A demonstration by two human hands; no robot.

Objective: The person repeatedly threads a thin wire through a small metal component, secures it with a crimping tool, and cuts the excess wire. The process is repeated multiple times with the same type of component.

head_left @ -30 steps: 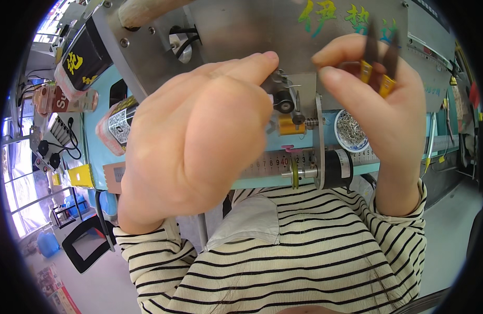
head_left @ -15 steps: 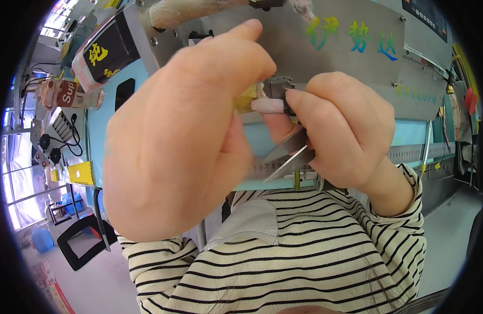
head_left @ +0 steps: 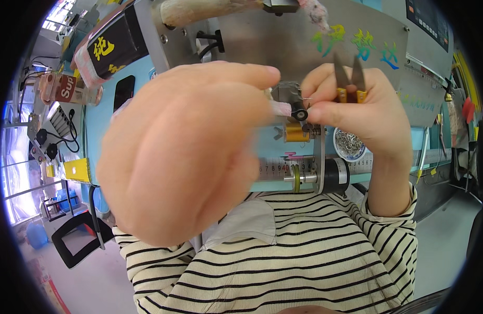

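My right hand (head_left: pixel 380 112) is closed on a pair of small scissors (head_left: pixel 350 83), whose two dark blades stand apart and point away from me. Its thumb and forefinger pinch together beside a black clamp-like head (head_left: pixel 289 93) of the machine, where a thin metal bit (head_left: pixel 308 98) shows, too small to name surely. A pink-wrapped lever (head_left: pixel 281 108) joins that head. My left hand (head_left: pixel 178 152) looms large and blurred on the near left. One of its fingers stretches toward the head; the others are hidden behind the hand.
Below the head sit a gold thread spool (head_left: pixel 297 133) and a black motor (head_left: pixel 336 176) on a metal bracket. A white bowl of small metal hooks (head_left: pixel 350 145) stands beside my right wrist. A ruler (head_left: pixel 270 168) runs along the table; a phone (head_left: pixel 124 93) lies at left.
My right hand has turned, so the scissor blades swung from pointing toward me to pointing away. This uncovers the spool, motor and bowl. My left hand has shifted slightly and its raised finger has lowered.
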